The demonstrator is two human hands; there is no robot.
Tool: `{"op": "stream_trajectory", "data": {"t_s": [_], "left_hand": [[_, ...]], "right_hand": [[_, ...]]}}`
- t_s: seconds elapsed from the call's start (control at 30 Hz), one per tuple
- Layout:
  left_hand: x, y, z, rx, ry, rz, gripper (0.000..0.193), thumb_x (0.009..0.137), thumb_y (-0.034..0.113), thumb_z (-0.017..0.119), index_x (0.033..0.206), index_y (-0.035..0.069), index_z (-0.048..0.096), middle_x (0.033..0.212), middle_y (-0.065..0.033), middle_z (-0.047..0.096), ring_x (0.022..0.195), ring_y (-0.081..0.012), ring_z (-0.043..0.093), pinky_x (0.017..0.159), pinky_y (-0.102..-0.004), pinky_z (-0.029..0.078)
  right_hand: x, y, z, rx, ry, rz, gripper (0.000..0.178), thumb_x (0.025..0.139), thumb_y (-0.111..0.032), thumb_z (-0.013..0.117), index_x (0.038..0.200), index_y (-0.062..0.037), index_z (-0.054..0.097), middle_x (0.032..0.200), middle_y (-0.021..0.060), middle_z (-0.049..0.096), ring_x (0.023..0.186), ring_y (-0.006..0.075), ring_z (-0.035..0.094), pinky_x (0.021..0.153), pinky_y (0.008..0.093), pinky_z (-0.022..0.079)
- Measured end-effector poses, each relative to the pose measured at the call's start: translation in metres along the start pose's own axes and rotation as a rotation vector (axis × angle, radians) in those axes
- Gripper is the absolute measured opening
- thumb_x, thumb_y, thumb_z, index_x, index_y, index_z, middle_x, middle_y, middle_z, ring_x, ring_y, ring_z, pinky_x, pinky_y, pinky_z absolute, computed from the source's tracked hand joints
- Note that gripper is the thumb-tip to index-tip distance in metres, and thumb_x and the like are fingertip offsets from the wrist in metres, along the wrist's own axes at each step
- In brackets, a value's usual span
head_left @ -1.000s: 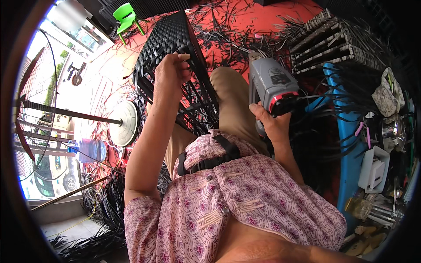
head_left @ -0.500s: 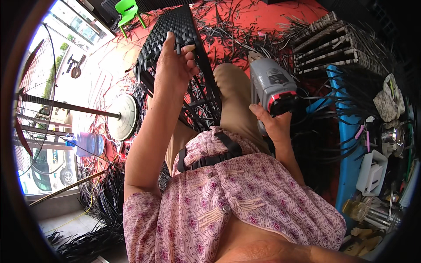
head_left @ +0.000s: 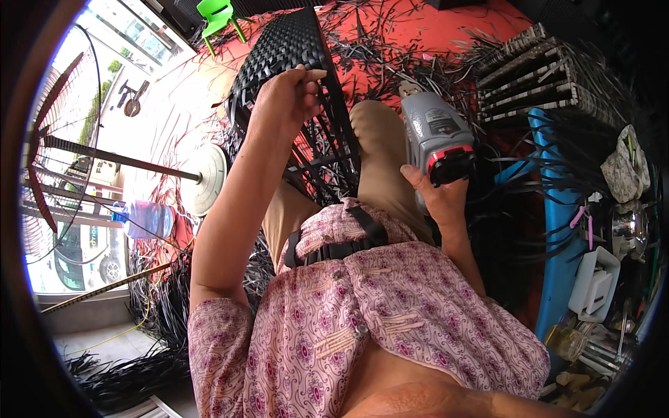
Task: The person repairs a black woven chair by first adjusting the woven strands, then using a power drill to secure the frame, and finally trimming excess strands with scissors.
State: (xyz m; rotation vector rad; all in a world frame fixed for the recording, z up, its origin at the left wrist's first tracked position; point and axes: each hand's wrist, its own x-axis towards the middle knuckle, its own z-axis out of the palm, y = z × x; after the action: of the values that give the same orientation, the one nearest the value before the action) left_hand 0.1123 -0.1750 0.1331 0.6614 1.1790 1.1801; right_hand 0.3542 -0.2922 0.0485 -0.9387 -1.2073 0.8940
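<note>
Red floor (head_left: 498, 24) strewn with black strips (head_left: 373, 59) spreads all around. The black woven frame (head_left: 286, 42) runs near to far, stretching away past the left hand (head_left: 284, 101), the nearer one. The right knee (head_left: 380, 136) stands between it and the grey power tool (head_left: 435, 125), gripped by the right hand (head_left: 444, 200). The left fingers (head_left: 309, 89) curl at the weave; whether they pinch anything, I can't tell.
</note>
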Motion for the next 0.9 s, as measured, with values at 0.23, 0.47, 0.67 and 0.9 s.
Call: {"op": "stream_trajectory", "data": {"t_s": [0.23, 0.47, 0.67, 0.9], "left_hand": [[0.002, -0.04, -0.012, -0.456, -0.263, 0.003, 0.032, 0.105, 0.025, 0.046, 0.092, 0.004, 0.065, 0.059, 0.0037, 0.047, 0.047, -0.0079, 0.038, 0.055, -0.0256, 0.036], [0.018, -0.064, -0.028, -0.589, -0.531, 0.111, 0.035, 0.107, 0.029, 0.046, 0.092, 0.004, 0.066, 0.06, 0.0052, 0.042, 0.05, -0.0076, 0.032, 0.056, -0.0255, 0.032], [0.023, -0.069, -0.032, -0.355, -0.335, 0.194, 0.039, 0.104, 0.031, 0.046, 0.094, -0.001, 0.067, 0.062, 0.0044, 0.039, 0.053, -0.0097, 0.031, 0.057, -0.0266, 0.033], [0.03, -0.072, -0.033, -0.092, -0.195, 0.357, 0.043, 0.102, 0.032, 0.048, 0.086, -0.003, 0.066, 0.058, 0.0044, 0.032, 0.054, -0.0093, 0.031, 0.055, -0.0259, 0.031]], "right_hand": [[0.0, 0.003, 0.003, 0.035, -0.004, 0.04, 0.024, 0.077, -0.007, 0.085, 0.09, -0.0003, 0.067, 0.084, -0.0014, 0.068, 0.075, 0.0061, 0.059, 0.072, 0.026, 0.05], [-0.002, -0.003, 0.003, -0.151, -0.119, -0.032, 0.03, 0.079, -0.01, 0.082, 0.099, -0.0015, 0.061, 0.09, 0.003, 0.062, 0.074, 0.0094, 0.059, 0.069, 0.0274, 0.052], [0.002, -0.033, 0.024, -0.025, -0.15, 0.091, 0.017, 0.077, -0.007, 0.077, 0.085, -0.0032, 0.063, 0.073, -0.0004, 0.058, 0.066, 0.0087, 0.055, 0.062, 0.0254, 0.046], [0.006, -0.051, 0.055, -0.123, -0.198, 0.109, 0.018, 0.077, -0.014, 0.077, 0.074, -0.004, 0.062, 0.07, -0.0019, 0.056, 0.064, 0.0074, 0.051, 0.061, 0.0237, 0.04]]}}
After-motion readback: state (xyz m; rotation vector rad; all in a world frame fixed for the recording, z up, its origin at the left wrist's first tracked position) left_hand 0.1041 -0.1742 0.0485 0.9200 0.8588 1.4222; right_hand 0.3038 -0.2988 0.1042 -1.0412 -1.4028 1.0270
